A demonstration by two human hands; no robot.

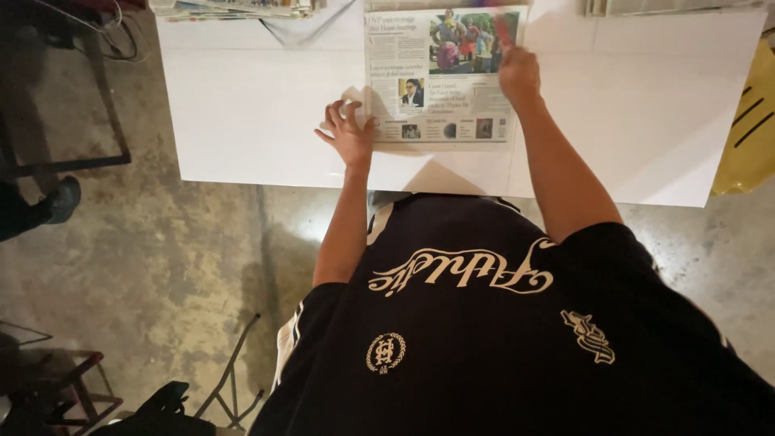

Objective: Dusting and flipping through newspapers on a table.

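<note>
Left hand, fingers spread, and right hand, fingers unclear, press newspaper on white table.

Workshop-like room: bare, stained concrete floor, plain white worktable, metal frames, stacked papers at the table's edge.

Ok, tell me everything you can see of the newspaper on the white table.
The newspaper is a folded paper, front page up, lying flat on the white table near its middle. It shows columns of print and several colour photos, the largest at the upper right. The paper looks thin and slightly creased. The left hand rests at its lower left corner, where an edge lifts a little. The right hand presses on its right edge.
</note>
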